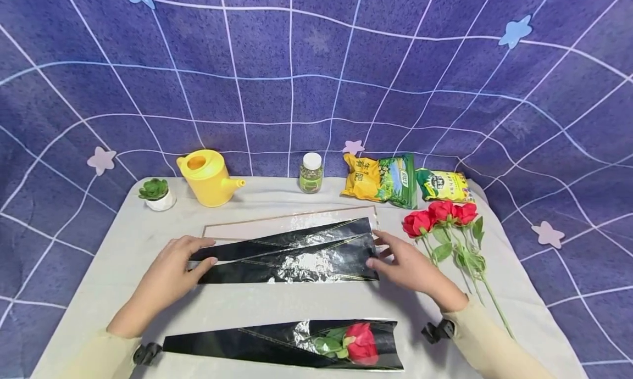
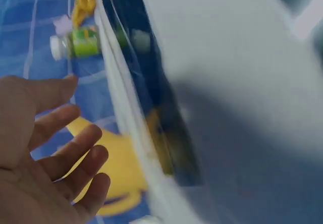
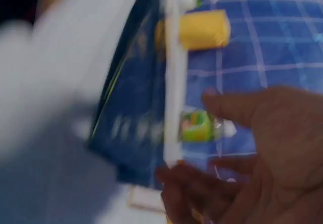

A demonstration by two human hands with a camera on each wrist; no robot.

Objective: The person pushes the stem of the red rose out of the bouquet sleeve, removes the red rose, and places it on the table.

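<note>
Black flower sleeves point(image 1: 316, 261) of shiny film lie across the middle of the table. My left hand point(image 1: 178, 263) is at their narrow left end, thumb and fingers spread around it. At the wide right end is my right hand point(image 1: 407, 263), fingertips right at the edge. Both wrist views show loosely bent fingers with no grip on the film. Behind the black film lies a pale sleeve point(image 1: 227, 232) with a brown border, partly covered. Closer to me, another black sleeve point(image 1: 237, 343) holds a red rose point(image 1: 361, 343) with green leaves.
Several red roses point(image 1: 440, 217) with long stems lie at right. Along the back stand a potted succulent point(image 1: 157, 195), a yellow watering can point(image 1: 210, 181) and a white-capped jar point(image 1: 311, 173). Beside them are a yellow-green bag point(image 1: 383, 178) and a smaller packet point(image 1: 445, 185).
</note>
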